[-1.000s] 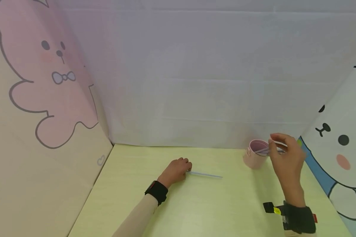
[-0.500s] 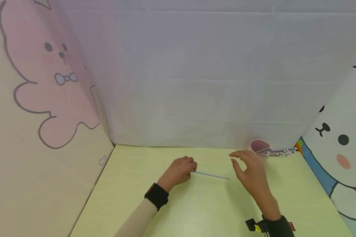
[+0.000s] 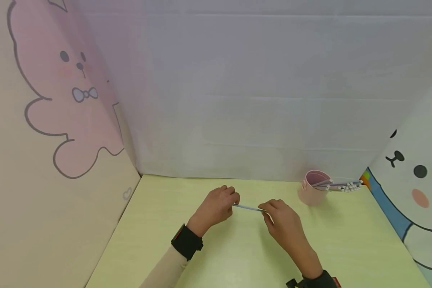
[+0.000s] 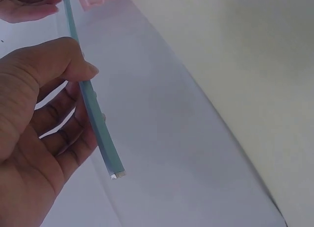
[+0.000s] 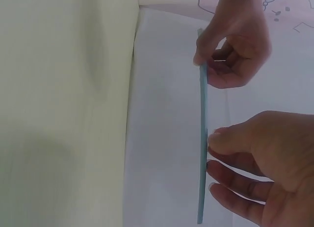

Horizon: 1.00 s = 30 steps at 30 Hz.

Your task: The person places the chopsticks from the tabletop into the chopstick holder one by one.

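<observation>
A thin blue-green stick [image 3: 247,207] is held up between both hands, tilted slightly down to the right in the head view. My left hand [image 3: 217,205] pinches it near its left end, with the thumb on one side and the fingers behind. In the left wrist view the stick [image 4: 105,138] runs past the thumb to a squared end with a silvery tip. My right hand [image 3: 283,224] has thumb and fingertips at the stick further along. In the right wrist view the stick [image 5: 203,104] extends beyond those fingertips [image 5: 214,141].
A pink bucket [image 3: 308,196] lies near the back right of the yellow-green table [image 3: 237,256]. Several thin sticks [image 3: 345,187] with white ends stick out of it to the right. A pale sheet [image 3: 237,100] hangs behind, with printed panels on both sides.
My right hand has moved left and down from the bucket to the stick and now grips it. The left hand has shifted slightly right, still holding the stick.
</observation>
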{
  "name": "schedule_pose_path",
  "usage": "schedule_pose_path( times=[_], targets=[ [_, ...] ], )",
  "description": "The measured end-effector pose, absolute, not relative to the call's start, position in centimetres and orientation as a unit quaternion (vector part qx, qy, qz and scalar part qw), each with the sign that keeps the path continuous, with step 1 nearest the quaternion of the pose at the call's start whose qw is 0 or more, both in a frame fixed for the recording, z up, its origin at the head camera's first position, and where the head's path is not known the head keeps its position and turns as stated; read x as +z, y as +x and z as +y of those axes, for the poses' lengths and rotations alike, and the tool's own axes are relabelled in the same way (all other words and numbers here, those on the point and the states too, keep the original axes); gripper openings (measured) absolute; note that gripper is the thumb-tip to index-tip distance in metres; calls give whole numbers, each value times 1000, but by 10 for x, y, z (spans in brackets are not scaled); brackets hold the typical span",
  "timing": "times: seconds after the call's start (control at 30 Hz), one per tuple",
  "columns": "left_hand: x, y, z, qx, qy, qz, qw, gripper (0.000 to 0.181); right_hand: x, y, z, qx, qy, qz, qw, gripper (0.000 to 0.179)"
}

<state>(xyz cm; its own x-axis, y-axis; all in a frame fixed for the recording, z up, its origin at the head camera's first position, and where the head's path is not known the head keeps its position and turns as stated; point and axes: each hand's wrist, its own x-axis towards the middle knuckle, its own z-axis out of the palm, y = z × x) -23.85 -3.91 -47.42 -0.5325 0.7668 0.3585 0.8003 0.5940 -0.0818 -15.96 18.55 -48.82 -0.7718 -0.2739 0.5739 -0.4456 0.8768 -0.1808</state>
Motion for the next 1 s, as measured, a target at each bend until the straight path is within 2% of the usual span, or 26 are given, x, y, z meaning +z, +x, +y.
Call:
schedule_pose_path(
  times=[0.33, 0.77, 1.0],
  targets=[
    [-463, -227, -24, -30, -471, -850, 232, 20, -488, -161, 173, 120, 194, -936, 269, 23],
    [-468, -225, -20, -37, -471, -849, 238, 20, -488, -158, 174, 86, 165, -945, 269, 21],
    [-465, -232, -39, -109, -460, -853, 222, 23, -483, -158, 200, 83, 155, -934, 310, 24]
  ],
)
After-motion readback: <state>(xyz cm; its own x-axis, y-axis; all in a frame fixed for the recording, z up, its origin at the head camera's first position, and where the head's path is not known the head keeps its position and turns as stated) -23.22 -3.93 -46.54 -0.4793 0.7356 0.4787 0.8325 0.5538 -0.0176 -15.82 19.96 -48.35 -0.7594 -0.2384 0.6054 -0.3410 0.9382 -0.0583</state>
